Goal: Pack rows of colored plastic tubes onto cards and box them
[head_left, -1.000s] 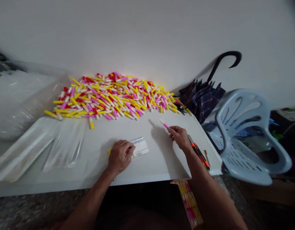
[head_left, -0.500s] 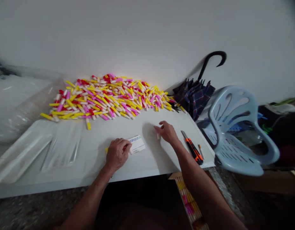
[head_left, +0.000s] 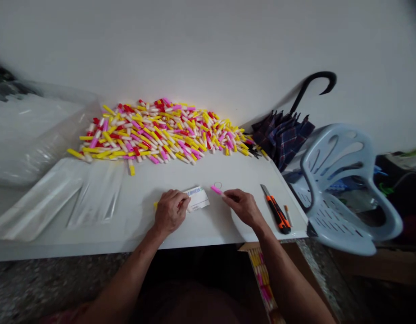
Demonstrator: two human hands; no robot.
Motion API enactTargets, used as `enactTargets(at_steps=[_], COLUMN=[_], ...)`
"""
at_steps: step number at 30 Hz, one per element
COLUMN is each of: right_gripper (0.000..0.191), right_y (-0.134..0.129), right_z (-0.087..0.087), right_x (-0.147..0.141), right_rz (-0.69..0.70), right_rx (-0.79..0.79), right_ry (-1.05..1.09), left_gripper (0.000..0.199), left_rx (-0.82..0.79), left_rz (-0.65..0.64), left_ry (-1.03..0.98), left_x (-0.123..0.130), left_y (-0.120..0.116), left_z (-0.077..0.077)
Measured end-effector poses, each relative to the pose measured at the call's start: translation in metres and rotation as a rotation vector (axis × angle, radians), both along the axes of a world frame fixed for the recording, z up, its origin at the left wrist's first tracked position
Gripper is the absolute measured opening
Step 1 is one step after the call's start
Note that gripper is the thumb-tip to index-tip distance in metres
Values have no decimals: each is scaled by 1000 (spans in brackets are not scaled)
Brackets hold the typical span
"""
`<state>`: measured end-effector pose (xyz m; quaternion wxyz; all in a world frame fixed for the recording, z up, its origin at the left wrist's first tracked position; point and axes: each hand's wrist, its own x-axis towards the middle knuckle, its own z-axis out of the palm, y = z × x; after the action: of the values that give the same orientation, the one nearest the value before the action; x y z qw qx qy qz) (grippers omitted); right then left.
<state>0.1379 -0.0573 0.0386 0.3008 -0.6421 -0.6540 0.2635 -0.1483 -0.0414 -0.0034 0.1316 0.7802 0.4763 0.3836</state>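
My left hand point(head_left: 170, 210) is closed over the near left part of a white printed card point(head_left: 200, 199) on the white table. A yellow end point(head_left: 156, 204) pokes out on the left side of this hand, and something reddish and whitish shows at its fingertips; the rest is hidden under the fingers. To the right of the card, my right hand point(head_left: 241, 206) pinches a small tube with a pink end point(head_left: 215, 190), which points toward the card. Beside that pink end is a thin ring point(head_left: 218, 185). A large pile of yellow, pink, red and white tubes point(head_left: 160, 135) lies behind both hands.
Clear plastic sleeves point(head_left: 95, 193) and a big plastic bag point(head_left: 35, 139) are at the left. An orange-black box cutter point(head_left: 277, 211) and a small stick point(head_left: 288, 215) lie right. Beyond are an umbrella point(head_left: 282, 135) and a blue chair point(head_left: 336, 198). A box of tubes point(head_left: 264, 279) stands below the edge.
My right hand has come closer to the near edge, and the pink end of its tube now shows clearly. My left hand stays on the card. The view has shifted slightly.
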Motion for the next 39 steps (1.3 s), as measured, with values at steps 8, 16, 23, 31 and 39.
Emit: enactTargets(at_steps=[8,16,23,31,39], right_gripper=[13,18,21,53,67], right_y=[11,2,1,-6,-8], right_z=[-1,-30,-25,-12,-28], right_x=[-63,-60,-75,-66,-97], right_rz=[256,109,175,267,195], right_rx=[-2,-79,-243,-504,-352], right_ry=[79,358,593,870,731], left_gripper=[22,20,21,17,20], left_rx=[-10,-18,-20,-67,-62], left_rz=[-23,-24,-19,-76,13], left_ry=[21,5,24,158,84], left_x=[0,0,1,0,4], left_y=[0,0,0,5,-2], left_z=[2,2,1,13,6])
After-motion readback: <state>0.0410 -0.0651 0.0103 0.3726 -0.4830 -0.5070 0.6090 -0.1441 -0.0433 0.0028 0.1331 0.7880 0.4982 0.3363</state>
